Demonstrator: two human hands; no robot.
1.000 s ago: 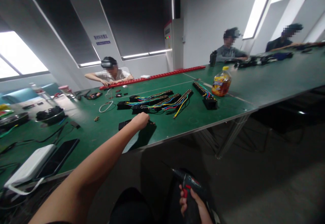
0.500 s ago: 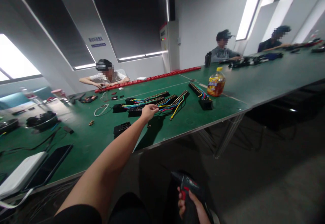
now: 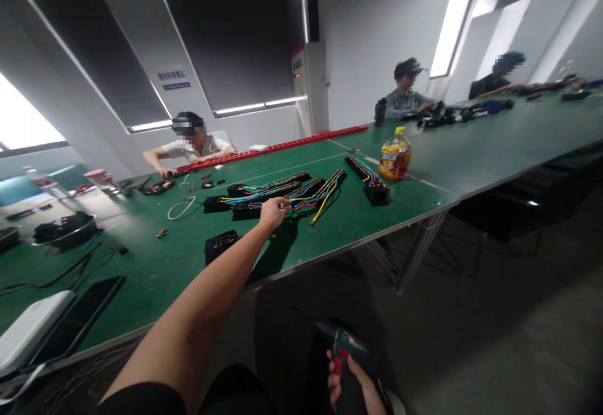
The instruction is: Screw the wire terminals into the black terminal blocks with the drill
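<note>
My left hand [image 3: 274, 212] reaches over the green table with thumb and fingers pinched together, at the near side of a group of black blocks [image 3: 245, 209] with brass-coloured rows and coloured wires [image 3: 323, 204]. Whatever lies between its fingertips is too small to make out. Below the table edge, my right hand [image 3: 335, 380] is wrapped around the handle of a power screwdriver [image 3: 351, 347], whose thin bit points up and left. A separate black block [image 3: 220, 244] sits left of my left forearm. Another wired block [image 3: 375, 193] lies to the right.
A bottle of amber drink [image 3: 396, 156] stands behind the right block. Small brass pieces [image 3: 162, 233], a metal bowl of black parts [image 3: 65, 239], a phone [image 3: 78, 321] and a white box-shaped device [image 3: 35, 330] lie left. Along the far edge runs a red rail [image 3: 277, 147]; co-workers sit beyond.
The whole view has shifted slightly, moving things left in the picture. My hands keep nearly the same poses. The co-worker at far left has moved a hand left toward items on the table.
</note>
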